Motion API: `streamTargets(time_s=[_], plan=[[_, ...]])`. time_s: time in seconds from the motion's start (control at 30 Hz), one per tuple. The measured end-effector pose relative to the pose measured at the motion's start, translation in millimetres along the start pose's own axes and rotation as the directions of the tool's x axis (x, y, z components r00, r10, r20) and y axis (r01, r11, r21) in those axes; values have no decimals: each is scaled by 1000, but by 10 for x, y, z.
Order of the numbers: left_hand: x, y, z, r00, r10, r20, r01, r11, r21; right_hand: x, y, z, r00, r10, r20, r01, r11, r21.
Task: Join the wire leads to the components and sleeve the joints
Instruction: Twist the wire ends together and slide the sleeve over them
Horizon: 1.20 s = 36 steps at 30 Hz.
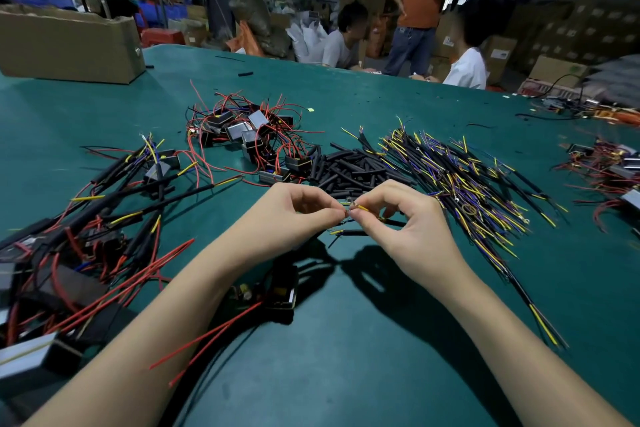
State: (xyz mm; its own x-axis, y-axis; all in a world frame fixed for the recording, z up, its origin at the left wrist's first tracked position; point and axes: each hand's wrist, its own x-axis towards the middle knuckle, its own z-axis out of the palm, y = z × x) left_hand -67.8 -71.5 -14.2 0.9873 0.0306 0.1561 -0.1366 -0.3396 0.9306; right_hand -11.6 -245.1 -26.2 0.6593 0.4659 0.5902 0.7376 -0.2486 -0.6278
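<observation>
My left hand (294, 211) and my right hand (405, 218) meet fingertip to fingertip above the green table (363, 340). Between them they pinch a thin yellow wire lead (360, 207), which runs from a black cable (393, 222) under my right hand. A black component with red leads (282, 291) lies below my left wrist, partly hidden by it. Beyond my hands lies a heap of short black sleeves (349, 168). To the right spreads a pile of black cables with yellow and blue leads (460, 177).
A pile of boxy components with red wires (249, 135) sits at centre back. Joined assemblies (86, 236) crowd the left side. More components (609, 166) lie at far right. A cardboard box (69, 42) stands back left. Several people (422, 10) are beyond the table's far edge.
</observation>
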Motion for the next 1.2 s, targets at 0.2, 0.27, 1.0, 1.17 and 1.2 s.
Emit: streamTargets(time_s=[0.2,0.27,1.0,1.17,1.2], plan=[[-7,-10,61,987,131,-90,-113,976,185,-7,-12,10,999,-48,16,49,996,-73],[-10,-15,59,987,132,-95,-106,964,245,-10,-15,19,993,-107,48,113,981,-159],[-72,57,-263,978,-170,118,78,833,547,-24,114,3,993,10,120,9,987,-159],[-60,90,-171,999,49,15,-50,862,504,-5,60,-28,996,-28,85,40,989,-142],[-58,93,-150,996,86,0,-76,870,487,-1,48,-27,996,-31,89,44,989,-142]])
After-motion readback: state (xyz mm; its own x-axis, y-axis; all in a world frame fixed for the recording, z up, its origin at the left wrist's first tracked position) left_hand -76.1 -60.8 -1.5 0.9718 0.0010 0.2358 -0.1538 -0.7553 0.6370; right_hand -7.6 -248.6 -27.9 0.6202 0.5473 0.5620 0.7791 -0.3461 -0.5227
